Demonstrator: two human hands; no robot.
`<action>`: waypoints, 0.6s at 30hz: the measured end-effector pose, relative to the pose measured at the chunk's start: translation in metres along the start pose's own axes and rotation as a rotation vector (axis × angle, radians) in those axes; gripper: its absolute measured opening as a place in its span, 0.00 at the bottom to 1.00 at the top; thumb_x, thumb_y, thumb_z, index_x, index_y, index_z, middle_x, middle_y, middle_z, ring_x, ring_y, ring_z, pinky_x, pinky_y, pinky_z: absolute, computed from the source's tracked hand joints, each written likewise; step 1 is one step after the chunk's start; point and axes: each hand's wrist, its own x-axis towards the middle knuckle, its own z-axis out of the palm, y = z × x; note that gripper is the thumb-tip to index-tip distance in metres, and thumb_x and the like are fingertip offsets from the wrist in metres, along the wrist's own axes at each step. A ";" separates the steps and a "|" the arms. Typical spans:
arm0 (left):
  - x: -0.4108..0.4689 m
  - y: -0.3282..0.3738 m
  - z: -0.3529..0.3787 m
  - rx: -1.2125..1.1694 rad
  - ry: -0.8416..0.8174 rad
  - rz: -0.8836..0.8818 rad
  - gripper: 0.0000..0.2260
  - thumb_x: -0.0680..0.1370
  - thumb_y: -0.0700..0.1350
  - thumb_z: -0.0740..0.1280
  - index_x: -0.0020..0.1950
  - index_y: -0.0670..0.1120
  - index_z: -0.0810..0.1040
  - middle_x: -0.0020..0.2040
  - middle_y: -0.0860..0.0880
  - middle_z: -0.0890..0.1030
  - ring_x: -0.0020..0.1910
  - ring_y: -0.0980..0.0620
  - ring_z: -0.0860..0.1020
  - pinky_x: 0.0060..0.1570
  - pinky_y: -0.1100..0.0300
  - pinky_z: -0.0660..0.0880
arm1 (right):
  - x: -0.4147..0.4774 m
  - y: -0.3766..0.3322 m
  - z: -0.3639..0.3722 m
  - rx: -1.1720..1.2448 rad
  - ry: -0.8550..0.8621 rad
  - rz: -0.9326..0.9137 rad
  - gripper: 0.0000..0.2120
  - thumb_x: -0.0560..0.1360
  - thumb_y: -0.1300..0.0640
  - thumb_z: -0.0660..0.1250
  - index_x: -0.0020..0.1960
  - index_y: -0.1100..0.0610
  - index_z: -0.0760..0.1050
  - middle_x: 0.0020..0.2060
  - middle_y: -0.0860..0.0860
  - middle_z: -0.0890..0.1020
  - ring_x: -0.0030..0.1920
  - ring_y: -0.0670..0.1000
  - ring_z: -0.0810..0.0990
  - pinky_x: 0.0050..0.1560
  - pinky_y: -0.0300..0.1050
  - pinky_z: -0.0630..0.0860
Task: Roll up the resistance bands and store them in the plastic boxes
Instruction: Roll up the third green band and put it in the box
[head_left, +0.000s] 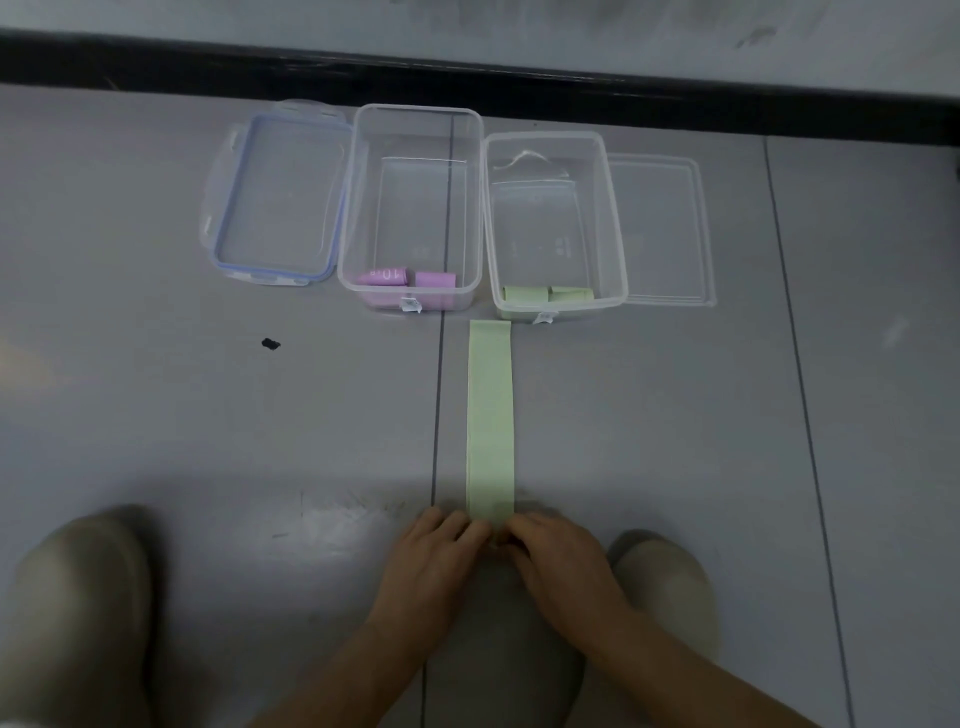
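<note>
A light green resistance band (490, 415) lies flat and straight on the grey floor, running from my hands up to the boxes. My left hand (428, 561) and my right hand (563, 561) meet at its near end, fingers curled over it and pinching it; that end is hidden under my fingers. The left clear plastic box (358, 208) holds two rolled pink bands (410, 278) at its near wall. The right clear box (615, 218) holds two rolled green bands (545, 295).
A blue-rimmed lid (275, 197) lies left of the boxes and a clear lid (660, 228) lies to their right. My knees (78, 597) flank my hands. A black baseboard (467, 78) runs along the wall behind. A dark spot (270, 343) marks the floor.
</note>
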 end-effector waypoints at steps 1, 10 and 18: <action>0.001 0.000 -0.001 0.004 0.001 -0.016 0.11 0.71 0.47 0.71 0.45 0.55 0.70 0.40 0.55 0.73 0.41 0.49 0.73 0.39 0.56 0.67 | 0.001 0.000 0.000 -0.007 0.000 0.005 0.09 0.77 0.49 0.57 0.47 0.49 0.75 0.43 0.48 0.79 0.45 0.52 0.77 0.43 0.51 0.75; 0.000 -0.011 0.004 0.054 0.080 0.114 0.06 0.79 0.52 0.66 0.45 0.52 0.75 0.42 0.53 0.74 0.40 0.50 0.72 0.40 0.56 0.69 | 0.004 0.000 -0.002 -0.020 0.008 0.005 0.14 0.76 0.46 0.53 0.45 0.50 0.74 0.43 0.48 0.77 0.45 0.52 0.76 0.43 0.51 0.75; 0.001 -0.017 -0.001 0.036 -0.025 0.117 0.03 0.76 0.52 0.68 0.49 0.56 0.76 0.44 0.55 0.74 0.43 0.51 0.72 0.43 0.58 0.69 | -0.002 -0.005 0.003 -0.153 0.062 -0.051 0.06 0.73 0.53 0.68 0.44 0.48 0.71 0.38 0.47 0.76 0.38 0.51 0.77 0.32 0.46 0.74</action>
